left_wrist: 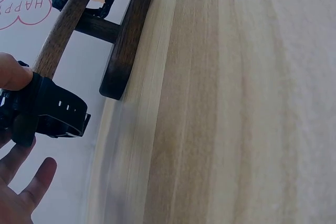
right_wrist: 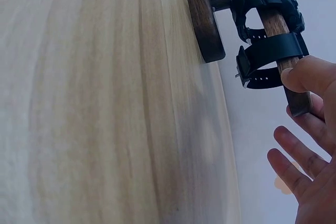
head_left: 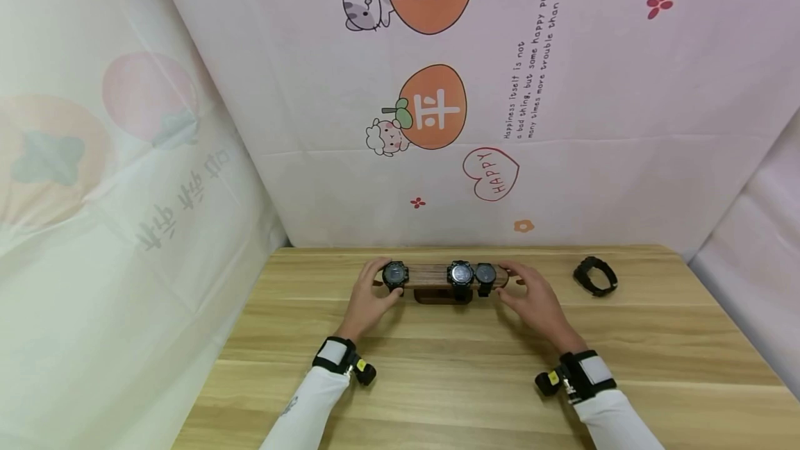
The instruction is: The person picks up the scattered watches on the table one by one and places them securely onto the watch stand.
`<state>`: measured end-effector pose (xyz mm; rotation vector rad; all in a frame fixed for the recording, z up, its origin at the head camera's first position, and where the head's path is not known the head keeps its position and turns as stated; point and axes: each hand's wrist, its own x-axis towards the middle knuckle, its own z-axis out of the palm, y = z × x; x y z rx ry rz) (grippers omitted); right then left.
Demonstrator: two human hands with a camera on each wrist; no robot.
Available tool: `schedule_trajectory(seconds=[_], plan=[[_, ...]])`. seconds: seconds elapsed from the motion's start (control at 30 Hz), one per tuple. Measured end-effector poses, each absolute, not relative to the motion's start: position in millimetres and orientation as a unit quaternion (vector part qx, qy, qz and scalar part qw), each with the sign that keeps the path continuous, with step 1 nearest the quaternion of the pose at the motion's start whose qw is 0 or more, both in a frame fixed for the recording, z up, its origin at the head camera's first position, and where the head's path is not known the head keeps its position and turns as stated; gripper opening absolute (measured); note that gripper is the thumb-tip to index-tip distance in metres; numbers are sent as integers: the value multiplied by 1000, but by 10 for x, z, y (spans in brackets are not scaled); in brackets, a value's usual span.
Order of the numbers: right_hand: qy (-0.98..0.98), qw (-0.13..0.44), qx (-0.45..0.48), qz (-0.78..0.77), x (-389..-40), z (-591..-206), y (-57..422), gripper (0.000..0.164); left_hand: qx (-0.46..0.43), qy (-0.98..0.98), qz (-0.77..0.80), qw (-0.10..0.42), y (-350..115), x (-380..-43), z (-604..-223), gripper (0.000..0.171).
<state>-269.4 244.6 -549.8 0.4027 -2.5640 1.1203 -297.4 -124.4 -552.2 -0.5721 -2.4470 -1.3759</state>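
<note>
A dark wooden T-bar watch stand (head_left: 428, 274) carries three black watches. My left hand (head_left: 369, 303) grips the left watch (head_left: 395, 273) on the bar's left end, thumb at the strap and a fingertip by the bar end. In the left wrist view, its strap (left_wrist: 60, 108) hangs as a loop below the bar. At the other end, my right hand (head_left: 536, 303) pinches the bar tip, the thumb (right_wrist: 300, 77) pressed on the wood and two fingers spread away. Beside it sit a watch with a dark dial (head_left: 485, 273) and a bright-faced watch (head_left: 461, 273).
A fourth black watch (head_left: 596, 276) lies on the wooden table (head_left: 450, 380), right of the stand. The stand's base (right_wrist: 206, 30) rests near the table's back edge. Behind stands a printed white cloth (head_left: 337, 186), with more cloth on both sides.
</note>
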Motion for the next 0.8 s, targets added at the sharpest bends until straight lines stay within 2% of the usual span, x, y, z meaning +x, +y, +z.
schedule_trajectory(seconds=[0.8], plan=[[-895, 161, 142, 390, -2687, -5494, 2427, 56, -218, -856, -446, 143, -1115, -2981, -5520, 66]])
